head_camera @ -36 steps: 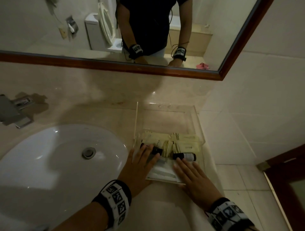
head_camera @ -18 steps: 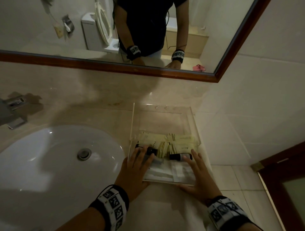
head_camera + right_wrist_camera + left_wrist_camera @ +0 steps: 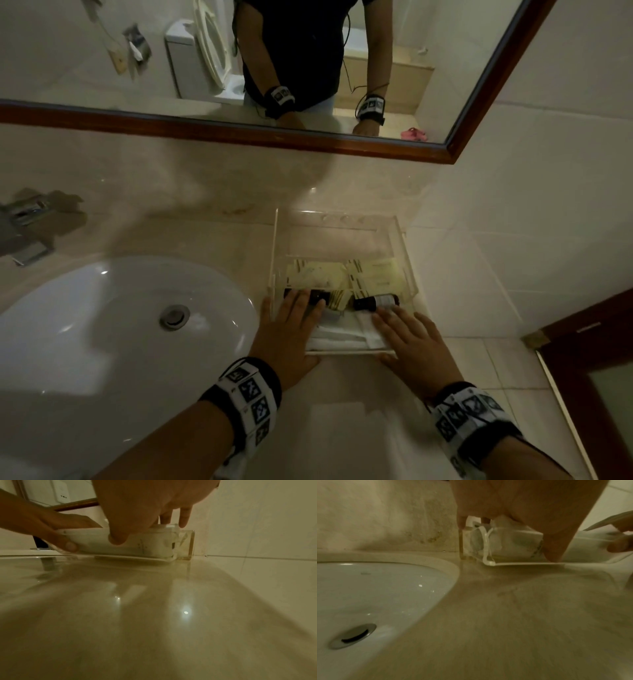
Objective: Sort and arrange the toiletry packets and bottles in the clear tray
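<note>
A clear tray (image 3: 407, 260) stands on the counter beside the sink. Inside lie several yellow packets (image 3: 342, 277), a dark bottle (image 3: 320, 296) at the left, a second dark bottle (image 3: 376, 302) at the right, and white packets (image 3: 342, 334) along the front. My left hand (image 3: 287, 329) grips the tray's front left, fingers over the left bottle and the thumb (image 3: 556, 540) on the front wall. My right hand (image 3: 411, 339) grips the front right, fingers on the white packets and the thumb (image 3: 118, 538) against the wall.
A white sink (image 3: 102, 325) lies left of the tray, with a faucet (image 3: 24, 226) behind it. A tiled wall (image 3: 513, 240) stands close on the tray's right, and the mirror's wooden frame (image 3: 239, 135) runs above. Bare counter (image 3: 342, 411) stretches in front of the tray.
My right hand slid to the tray's right corner, then came back onto the white packets with its thumb at the front wall. The left hand and the tray have hardly moved.
</note>
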A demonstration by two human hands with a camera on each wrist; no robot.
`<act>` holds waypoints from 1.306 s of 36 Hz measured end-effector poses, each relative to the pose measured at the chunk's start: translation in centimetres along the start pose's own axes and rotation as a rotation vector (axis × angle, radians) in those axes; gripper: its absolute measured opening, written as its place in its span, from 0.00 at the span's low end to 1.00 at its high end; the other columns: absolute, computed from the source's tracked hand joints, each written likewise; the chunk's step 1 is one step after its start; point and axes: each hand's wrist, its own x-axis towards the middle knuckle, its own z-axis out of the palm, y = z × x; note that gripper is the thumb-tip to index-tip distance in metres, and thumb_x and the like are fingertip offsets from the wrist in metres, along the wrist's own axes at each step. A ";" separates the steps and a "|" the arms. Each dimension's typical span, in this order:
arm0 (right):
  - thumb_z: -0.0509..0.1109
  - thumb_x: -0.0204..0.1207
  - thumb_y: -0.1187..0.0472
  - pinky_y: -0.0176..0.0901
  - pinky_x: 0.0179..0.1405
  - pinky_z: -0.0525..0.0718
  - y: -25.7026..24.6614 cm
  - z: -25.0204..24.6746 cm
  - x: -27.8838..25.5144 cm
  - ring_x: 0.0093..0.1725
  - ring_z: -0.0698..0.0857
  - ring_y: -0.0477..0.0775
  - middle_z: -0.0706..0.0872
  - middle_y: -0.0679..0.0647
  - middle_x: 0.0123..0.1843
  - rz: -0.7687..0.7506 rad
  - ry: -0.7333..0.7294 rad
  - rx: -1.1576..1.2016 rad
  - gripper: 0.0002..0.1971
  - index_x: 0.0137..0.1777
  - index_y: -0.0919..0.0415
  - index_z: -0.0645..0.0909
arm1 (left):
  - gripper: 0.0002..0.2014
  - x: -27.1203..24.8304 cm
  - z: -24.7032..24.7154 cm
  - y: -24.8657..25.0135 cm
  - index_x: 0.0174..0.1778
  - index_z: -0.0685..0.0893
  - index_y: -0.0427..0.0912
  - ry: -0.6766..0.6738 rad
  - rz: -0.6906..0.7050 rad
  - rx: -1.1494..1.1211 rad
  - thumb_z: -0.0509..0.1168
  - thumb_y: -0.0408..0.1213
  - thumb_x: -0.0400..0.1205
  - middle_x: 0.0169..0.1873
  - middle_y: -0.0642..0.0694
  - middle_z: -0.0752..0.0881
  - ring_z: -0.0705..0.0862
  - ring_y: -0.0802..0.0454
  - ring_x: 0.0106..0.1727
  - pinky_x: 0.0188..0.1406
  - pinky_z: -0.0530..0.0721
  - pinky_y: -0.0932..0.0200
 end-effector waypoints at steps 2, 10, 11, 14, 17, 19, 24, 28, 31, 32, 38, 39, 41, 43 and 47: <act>0.55 0.68 0.41 0.51 0.60 0.66 0.1 0.2 0.2 0.64 0.75 0.56 0.83 0.53 0.67 -0.010 0.065 -0.046 0.31 0.70 0.55 0.70 | 0.45 0.3 -0.6 0.1 0.71 0.77 0.50 -0.013 -0.011 -0.002 0.69 0.68 0.58 0.67 0.42 0.82 0.81 0.41 0.68 0.62 0.76 0.29; 0.54 0.70 0.42 0.49 0.43 0.72 -0.2 0.3 1.2 0.44 0.70 0.57 0.72 0.55 0.53 -0.013 0.127 -0.170 0.31 0.68 0.59 0.74 | 0.42 1.6 -2.1 0.6 0.82 0.49 0.46 -0.072 -0.028 -0.017 0.60 0.58 0.76 0.80 0.44 0.57 0.54 0.42 0.81 0.78 0.49 0.33; 0.56 0.69 0.42 0.49 0.40 0.77 -0.2 0.3 1.6 0.43 0.70 0.56 0.72 0.55 0.52 -0.003 0.123 -0.168 0.31 0.67 0.59 0.75 | 0.42 2.0 -2.4 0.7 0.82 0.51 0.45 -0.077 -0.031 -0.010 0.60 0.58 0.76 0.79 0.44 0.59 0.56 0.41 0.80 0.77 0.52 0.34; 0.77 0.61 0.43 0.44 0.30 0.82 -0.2 0.2 2.6 0.39 0.76 0.56 0.76 0.55 0.48 0.002 0.082 -0.138 0.35 0.66 0.62 0.76 | 0.40 2.6 -3.1 1.0 0.80 0.57 0.43 -0.093 -0.036 0.012 0.61 0.56 0.75 0.77 0.43 0.61 0.59 0.40 0.77 0.75 0.58 0.38; 0.85 0.50 0.45 0.42 0.21 0.81 -0.1 -0.4 3.0 0.31 0.82 0.53 0.80 0.55 0.44 -0.003 0.013 -0.112 0.39 0.61 0.63 0.81 | 0.34 2.5 -3.4 1.1 0.76 0.62 0.45 -0.054 -0.024 -0.012 0.65 0.50 0.75 0.76 0.44 0.61 0.61 0.40 0.75 0.71 0.64 0.43; 0.86 0.50 0.48 0.38 0.17 0.80 -0.3 -0.9 3.1 0.27 0.83 0.51 0.83 0.54 0.41 0.029 -0.001 -0.057 0.37 0.59 0.63 0.83 | 0.31 2.4 -3.6 0.9 0.74 0.64 0.48 0.001 0.003 -0.037 0.66 0.46 0.75 0.73 0.44 0.64 0.65 0.41 0.72 0.67 0.68 0.48; 0.84 0.57 0.63 0.37 0.15 0.72 -1.0 -1.3 4.3 0.24 0.83 0.56 0.83 0.55 0.41 0.127 -0.008 0.171 0.26 0.52 0.55 0.73 | 0.20 2.8 -4.0 0.3 0.71 0.70 0.44 0.019 0.017 -0.188 0.60 0.33 0.81 0.67 0.45 0.74 0.77 0.44 0.66 0.57 0.78 0.54; 0.86 0.47 0.68 0.34 0.15 0.61 -1.2 -1.1 5.4 0.19 0.78 0.53 0.80 0.52 0.33 0.153 -0.068 0.118 0.28 0.40 0.55 0.71 | 0.14 3.6 -4.3 -0.2 0.66 0.72 0.41 -0.052 0.032 -0.085 0.54 0.34 0.85 0.66 0.42 0.77 0.79 0.42 0.63 0.55 0.76 0.52; 0.87 0.44 0.70 0.32 0.18 0.58 -1.5 -0.9 6.0 0.18 0.78 0.52 0.79 0.51 0.31 0.175 -0.077 0.092 0.23 0.35 0.56 0.77 | 0.12 4.1 -4.2 -0.8 0.64 0.74 0.40 -0.080 0.031 -0.077 0.53 0.33 0.86 0.64 0.41 0.78 0.80 0.41 0.62 0.54 0.77 0.52; 0.86 0.45 0.70 0.31 0.19 0.59 -1.7 -0.9 6.2 0.18 0.78 0.52 0.80 0.51 0.31 0.176 -0.077 0.098 0.22 0.34 0.57 0.79 | 0.12 4.3 -4.2 -1.0 0.65 0.74 0.39 -0.085 0.029 -0.070 0.53 0.32 0.86 0.63 0.40 0.79 0.80 0.41 0.62 0.54 0.77 0.52; 0.85 0.42 0.75 0.33 0.16 0.62 -1.7 -0.7 7.4 0.17 0.77 0.54 0.79 0.54 0.30 0.197 -0.116 0.111 0.22 0.32 0.59 0.79 | 0.16 4.7 -4.8 -1.8 0.59 0.81 0.34 -0.075 0.095 0.011 0.68 0.26 0.75 0.53 0.37 0.86 0.88 0.41 0.49 0.41 0.85 0.55; 0.85 0.41 0.75 0.33 0.15 0.61 -1.7 -0.7 7.6 0.16 0.77 0.54 0.79 0.54 0.29 0.198 -0.116 0.100 0.22 0.32 0.59 0.78 | 0.17 4.8 -4.6 -2.0 0.51 0.86 0.34 -0.046 0.110 0.014 0.75 0.25 0.66 0.44 0.37 0.89 0.90 0.42 0.39 0.31 0.86 0.58; 0.85 0.38 0.73 0.32 0.15 0.59 -1.8 -1.1 7.9 0.14 0.76 0.54 0.78 0.53 0.28 0.203 -0.133 0.088 0.24 0.31 0.59 0.77 | 0.21 4.9 -4.3 -2.3 0.38 0.90 0.38 -0.007 0.093 -0.003 0.83 0.26 0.49 0.31 0.42 0.89 0.88 0.46 0.24 0.16 0.81 0.64; 0.87 0.38 0.69 0.32 0.16 0.57 -1.9 -1.6 8.1 0.14 0.76 0.54 0.78 0.52 0.27 0.242 -0.158 0.083 0.24 0.31 0.59 0.76 | 0.20 4.6 -5.5 -1.9 0.45 0.88 0.39 -0.052 0.089 0.053 0.80 0.28 0.57 0.40 0.42 0.89 0.89 0.47 0.31 0.24 0.82 0.63; 0.74 0.70 0.49 0.40 0.28 0.68 -2.6 -4.9 8.7 0.36 0.86 0.56 0.83 0.52 0.43 0.268 -0.178 0.030 0.13 0.46 0.57 0.79 | 0.17 4.1 -6.9 -2.4 0.69 0.73 0.38 -0.135 0.153 0.041 0.53 0.25 0.84 0.67 0.39 0.76 0.80 0.38 0.62 0.56 0.78 0.48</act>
